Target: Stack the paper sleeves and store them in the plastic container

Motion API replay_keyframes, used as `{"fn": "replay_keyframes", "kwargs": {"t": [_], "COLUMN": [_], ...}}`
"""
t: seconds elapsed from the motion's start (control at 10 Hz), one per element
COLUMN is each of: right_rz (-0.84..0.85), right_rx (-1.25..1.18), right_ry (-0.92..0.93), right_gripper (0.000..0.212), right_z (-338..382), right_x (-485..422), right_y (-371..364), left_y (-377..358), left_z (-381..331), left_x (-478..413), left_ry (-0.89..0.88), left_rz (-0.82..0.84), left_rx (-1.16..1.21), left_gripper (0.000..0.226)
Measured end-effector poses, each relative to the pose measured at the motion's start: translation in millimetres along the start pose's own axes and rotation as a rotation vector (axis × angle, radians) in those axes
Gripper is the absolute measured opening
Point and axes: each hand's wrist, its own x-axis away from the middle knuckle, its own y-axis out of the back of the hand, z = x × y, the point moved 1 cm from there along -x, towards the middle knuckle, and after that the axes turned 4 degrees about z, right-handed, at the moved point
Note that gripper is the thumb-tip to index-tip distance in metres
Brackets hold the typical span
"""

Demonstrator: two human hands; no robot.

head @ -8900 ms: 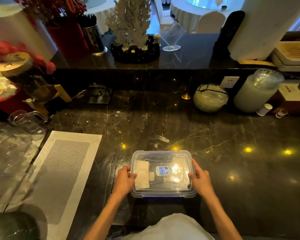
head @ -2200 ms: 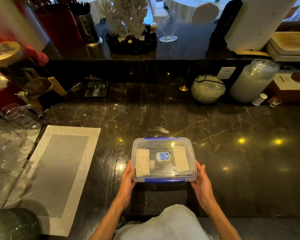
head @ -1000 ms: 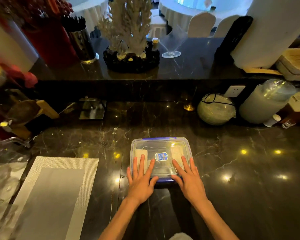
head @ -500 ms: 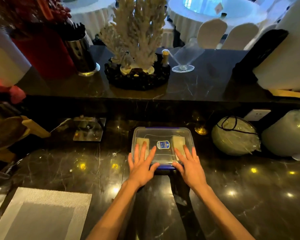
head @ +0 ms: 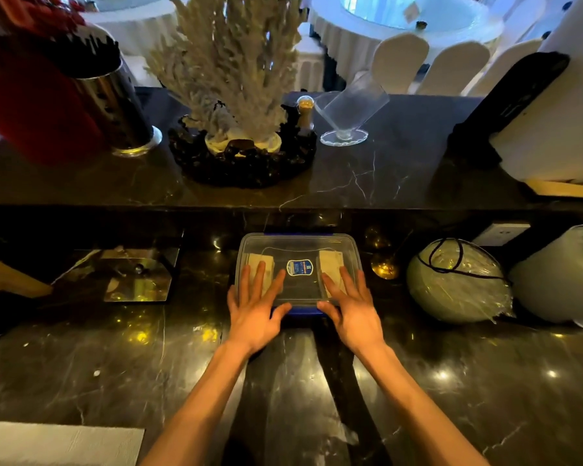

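A clear plastic container [head: 298,243] with blue clips and a closed lid sits on the dark marble counter, close to the raised back ledge. Through the lid two stacks of pale paper sleeves show, one at the left [head: 254,258] and one at the right [head: 330,260], with a blue label between them. My left hand [head: 254,312] lies flat on the lid's near left part, fingers spread. On the near right part rests my right hand [head: 350,309], flat too. Neither hand holds anything.
A round wrapped bundle with a black cord [head: 456,280] and a big wrapped jar [head: 562,274] stand to the right. A shiny metal piece [head: 132,277] lies at the left. A grey mat corner [head: 58,445] is near left. The ledge [head: 367,183] carries a coral ornament [head: 239,95].
The container has slid away from me across the counter toward the back ledge under both flat hands. Before that, my hands held its sides.
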Motion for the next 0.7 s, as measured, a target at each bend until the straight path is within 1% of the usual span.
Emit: {"fn": "replay_keyframes", "kwargs": {"t": [0.3, 0.4, 0.5, 0.6, 0.7], "right_rz": [-0.013, 0.017, 0.005, -0.101, -0.159], "right_rx": [0.013, 0.048, 0.1, 0.122, 0.09], "right_ry": [-0.008, -0.019, -0.031, 0.018, 0.091], "right_gripper": [0.064, 0.064, 0.064, 0.065, 0.058], "right_z": [0.4, 2.7, 9.4, 17.9, 12.9], "right_x": [-0.7, 0.0, 9.4, 40.0, 79.8], "right_y": [-1.9, 3.9, 8.0, 9.4, 4.2], "left_y": [1.9, 10.2, 17.4, 21.7, 21.7], "left_z": [-2.2, -6.7, -18.7, -30.9, -26.4], "left_x": [1.3, 2.3, 12.9, 43.6, 78.2], "left_ry": [0.019, 0.043, 0.104, 0.086, 0.011], "left_rz": [0.007, 0.059, 0.04, -0.081, -0.137], "left_rx": [-0.009, -0.054, -0.143, -0.181, -0.175], "left_gripper": [0.071, 0.069, 0.069, 0.069, 0.065]}}
